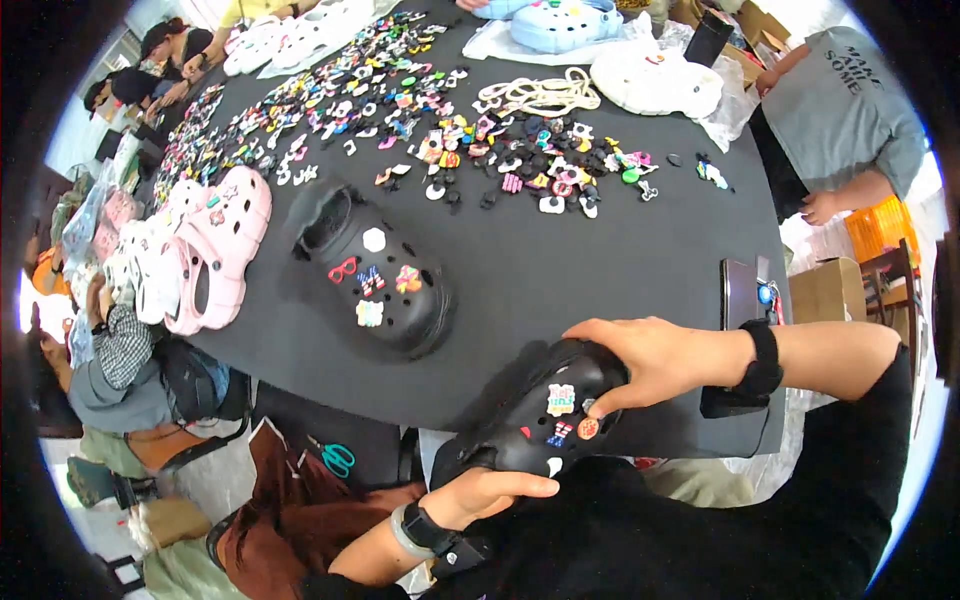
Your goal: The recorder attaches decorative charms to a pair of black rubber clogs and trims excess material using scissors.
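Observation:
Close to my body, both hands hold a black clog (520, 400) over the table's near edge. My right hand (655, 362) wraps over its toe, the thumb beside a round orange charm (588, 428). My left hand (490, 495) grips the heel end from below, thumb lying along the side. A pale lettered charm (562, 400) and a flag-coloured charm (560, 433) also sit on the upper. A second black clog (400, 310) stands on the table ahead, bearing red glasses (343, 269), a white charm (374, 239) and several others.
Loose shoe charms (540, 165) lie heaped across the far side of the dark table (640, 260). Pink clogs (225, 245) stand at left; white (655, 80) and blue clogs (565, 25) farther off. A phone (738, 300) lies right. Other people (845, 110) stand around the table.

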The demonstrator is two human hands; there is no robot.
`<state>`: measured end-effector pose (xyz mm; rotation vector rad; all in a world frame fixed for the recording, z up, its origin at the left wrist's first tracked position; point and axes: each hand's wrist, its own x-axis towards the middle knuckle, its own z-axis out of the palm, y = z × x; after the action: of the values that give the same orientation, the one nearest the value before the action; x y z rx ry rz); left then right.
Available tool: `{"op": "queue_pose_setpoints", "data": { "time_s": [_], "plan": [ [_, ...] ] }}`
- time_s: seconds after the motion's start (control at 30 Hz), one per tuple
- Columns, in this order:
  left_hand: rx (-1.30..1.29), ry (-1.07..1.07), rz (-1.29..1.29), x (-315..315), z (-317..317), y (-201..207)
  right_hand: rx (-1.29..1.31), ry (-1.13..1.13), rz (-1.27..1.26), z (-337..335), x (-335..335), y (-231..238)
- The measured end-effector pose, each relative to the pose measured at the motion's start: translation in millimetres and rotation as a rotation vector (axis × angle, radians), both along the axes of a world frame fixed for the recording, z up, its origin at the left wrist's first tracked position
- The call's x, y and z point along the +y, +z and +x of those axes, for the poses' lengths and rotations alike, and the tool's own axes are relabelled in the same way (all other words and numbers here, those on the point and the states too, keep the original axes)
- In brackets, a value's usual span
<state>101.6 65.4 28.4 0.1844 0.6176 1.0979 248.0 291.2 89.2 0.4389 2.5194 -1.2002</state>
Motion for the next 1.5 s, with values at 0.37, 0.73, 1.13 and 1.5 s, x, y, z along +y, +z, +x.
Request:
{"op": "queue_pose_setpoints", "data": {
  "time_s": [0.37, 0.73, 1.13, 1.5],
  "plan": [
    [-0.074, 0.023, -0.101, -2.5, -9.7, -10.3, -0.007, -0.084, -0.008, -6.8, 0.1, -14.2],
    [0.003, 0.176, -0.108, -11.5, -10.8, 0.5, 0.322, -0.413, -0.382, 9.2, -34.4, -30.7],
    [0.793, 0.317, -0.088, -55.3, -72.6, 23.0, 0.605, -0.442, -0.016, -42.1, -103.7, -49.4],
    [1.316, 0.419, -0.099, -51.8, -71.3, 49.2, 0.515, -0.383, -0.114, -59.2, -114.1, -57.5]
  ]
}}
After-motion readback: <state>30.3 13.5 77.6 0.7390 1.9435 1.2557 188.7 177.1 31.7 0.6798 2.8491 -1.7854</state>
